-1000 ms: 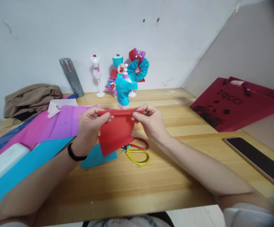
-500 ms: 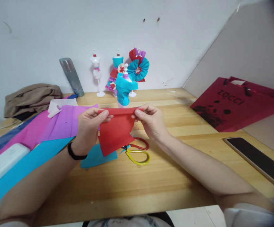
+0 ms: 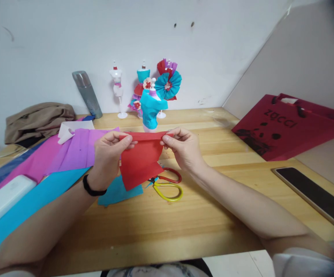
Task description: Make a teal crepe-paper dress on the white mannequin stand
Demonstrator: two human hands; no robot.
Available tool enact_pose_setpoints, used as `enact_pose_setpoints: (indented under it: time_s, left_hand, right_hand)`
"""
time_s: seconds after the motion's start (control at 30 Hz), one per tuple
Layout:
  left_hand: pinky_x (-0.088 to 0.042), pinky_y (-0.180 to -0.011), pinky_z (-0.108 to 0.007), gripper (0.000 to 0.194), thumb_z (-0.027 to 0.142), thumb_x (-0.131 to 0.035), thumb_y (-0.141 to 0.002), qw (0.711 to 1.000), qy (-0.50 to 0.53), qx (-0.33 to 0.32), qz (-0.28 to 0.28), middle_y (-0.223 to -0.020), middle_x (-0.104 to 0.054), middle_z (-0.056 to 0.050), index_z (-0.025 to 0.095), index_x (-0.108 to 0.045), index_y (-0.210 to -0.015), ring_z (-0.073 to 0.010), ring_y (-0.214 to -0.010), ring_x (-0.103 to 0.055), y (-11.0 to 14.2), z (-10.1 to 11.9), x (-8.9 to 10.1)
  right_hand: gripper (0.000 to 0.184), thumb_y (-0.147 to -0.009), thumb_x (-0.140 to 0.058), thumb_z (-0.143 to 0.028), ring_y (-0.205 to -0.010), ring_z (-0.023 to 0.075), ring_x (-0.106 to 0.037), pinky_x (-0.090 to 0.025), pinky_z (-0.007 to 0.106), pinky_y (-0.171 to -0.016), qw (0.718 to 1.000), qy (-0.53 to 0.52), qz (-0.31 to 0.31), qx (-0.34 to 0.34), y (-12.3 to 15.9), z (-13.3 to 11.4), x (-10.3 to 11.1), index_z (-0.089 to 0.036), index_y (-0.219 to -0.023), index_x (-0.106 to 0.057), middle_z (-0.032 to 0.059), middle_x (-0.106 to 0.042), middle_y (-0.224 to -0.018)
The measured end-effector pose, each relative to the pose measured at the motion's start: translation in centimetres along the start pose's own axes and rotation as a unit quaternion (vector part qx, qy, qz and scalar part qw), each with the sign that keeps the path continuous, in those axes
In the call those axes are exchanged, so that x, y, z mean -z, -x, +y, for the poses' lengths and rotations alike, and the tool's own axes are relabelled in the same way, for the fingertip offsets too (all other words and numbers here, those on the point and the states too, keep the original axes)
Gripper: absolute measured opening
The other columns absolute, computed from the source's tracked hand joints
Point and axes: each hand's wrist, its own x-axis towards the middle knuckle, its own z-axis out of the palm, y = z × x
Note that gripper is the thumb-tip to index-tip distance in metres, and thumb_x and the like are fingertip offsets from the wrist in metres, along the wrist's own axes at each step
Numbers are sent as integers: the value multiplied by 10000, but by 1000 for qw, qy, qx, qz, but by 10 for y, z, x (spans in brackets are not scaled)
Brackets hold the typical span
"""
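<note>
Between my two hands hangs a piece of red crepe paper (image 3: 140,159), its top edge folded over in a narrow strip. My left hand (image 3: 109,148) pinches the left end of that fold between thumb and fingers. At the right end, my right hand (image 3: 184,146) has the same kind of pinch. Under the red sheet lie a blue paper piece (image 3: 119,192) and scissors (image 3: 168,192) with one red and one yellow handle; the blades are mostly hidden. Just behind the fold stands a small mannequin (image 3: 152,109) wrapped in blue paper.
Several more small mannequins, one a bare white mannequin (image 3: 117,84), stand along the wall beside a grey flask (image 3: 87,94). Purple paper (image 3: 74,150), a blue sheet (image 3: 54,192) and brown cloth (image 3: 37,119) lie left. A red bag (image 3: 282,130) and a phone (image 3: 313,196) are right.
My right thumb and fingers have shifted very slightly left along the folded edge. Both hands keep their pinch on the red paper; the rest looks the same.
</note>
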Motion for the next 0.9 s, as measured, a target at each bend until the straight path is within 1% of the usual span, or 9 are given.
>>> enact_pose_setpoints:
  time_s: [0.13,0.23,0.47,0.63,0.77,0.9]
  left_hand:
    - [-557,-583,-221,164,220,-832,-599,1000,-2,0,1,-595,-738,-17,170,-691,-668,-134,-572,-704,-1,-1,1]
    - [-566,-589,-223,180,226,-836,-600,1000,-5,-13,-1,-610,-741,-17,164,-686,-680,-136,-578,-710,-1,-3,1]
    - [-581,-600,-224,187,209,-827,-597,999,-9,-48,2,-600,-727,-5,164,-677,-698,-134,-577,-715,-2,-5,1]
    - [-584,-609,-221,201,205,-826,-608,998,-9,-69,-4,-605,-721,-2,160,-675,-734,-137,-588,-724,-2,-6,2]
    - [-589,-609,-227,168,211,-814,-635,995,-31,-92,-2,-615,-731,-10,158,-710,-755,-140,-592,-725,-2,-7,3]
    - [-607,-629,-238,136,198,-801,-653,993,-48,-110,3,-620,-743,-9,162,-748,-773,-142,-605,-730,-2,-8,4]
  right_hand:
    - [320,-546,-927,-310,-536,114,-619,-499,248,-524,1000,-1,12,-4,0,1,-1,-224,-647,-635,-44,-686,-570]
    - [335,-559,-925,-308,-533,109,-618,-504,246,-532,1000,-3,12,-3,0,2,0,-221,-675,-623,-46,-679,-572]
    - [267,-589,-901,-284,-584,122,-645,-519,262,-566,1000,-1,5,10,0,3,1,-229,-744,-690,-38,-695,-609]
    - [244,-609,-895,-314,-617,138,-660,-548,298,-621,1000,17,1,26,-1,4,2,-231,-763,-725,-26,-707,-639]
    - [219,-621,-885,-311,-645,147,-674,-572,323,-661,999,23,5,42,-1,5,2,-243,-777,-749,-16,-736,-695]
    - [197,-608,-880,-272,-652,150,-667,-575,324,-661,998,17,17,53,-1,5,2,-257,-774,-774,-16,-749,-707]
